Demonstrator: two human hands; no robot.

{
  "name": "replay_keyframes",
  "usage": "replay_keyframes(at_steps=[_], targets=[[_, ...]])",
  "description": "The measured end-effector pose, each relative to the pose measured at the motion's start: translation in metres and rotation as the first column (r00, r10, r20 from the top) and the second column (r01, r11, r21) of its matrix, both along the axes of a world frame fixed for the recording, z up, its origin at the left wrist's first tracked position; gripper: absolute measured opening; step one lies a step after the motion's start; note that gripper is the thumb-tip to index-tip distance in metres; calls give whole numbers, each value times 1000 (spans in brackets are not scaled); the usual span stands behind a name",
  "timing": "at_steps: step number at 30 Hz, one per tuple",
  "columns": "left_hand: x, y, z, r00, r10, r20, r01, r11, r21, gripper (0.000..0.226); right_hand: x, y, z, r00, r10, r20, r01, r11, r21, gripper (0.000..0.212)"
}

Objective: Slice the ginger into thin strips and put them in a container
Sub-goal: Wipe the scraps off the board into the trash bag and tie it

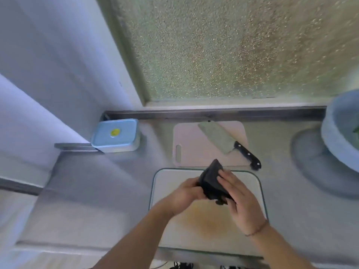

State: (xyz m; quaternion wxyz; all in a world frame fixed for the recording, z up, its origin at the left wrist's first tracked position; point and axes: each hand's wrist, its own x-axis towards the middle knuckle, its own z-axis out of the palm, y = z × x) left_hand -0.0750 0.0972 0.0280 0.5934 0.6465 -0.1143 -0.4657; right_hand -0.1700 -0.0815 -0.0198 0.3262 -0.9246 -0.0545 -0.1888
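Both hands hold a black, pouch-like object above the large green-rimmed cutting board. My left hand grips its lower left side. My right hand holds its right side with fingers laid over the top. A cleaver with a black handle lies diagonally on a smaller pale cutting board behind. A light-blue lidded container stands at the back left. No ginger is visible.
A pale blue basin sits at the right edge of the steel counter. A frosted window fills the wall behind. The big board carries a yellowish stain near its front.
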Motion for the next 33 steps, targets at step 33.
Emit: replay_keyframes(at_steps=[33], targets=[[32,169,-115,257,-592,764,-285,709,645,66,38,181,-40,935,57,-350,-178,929,-324,34]])
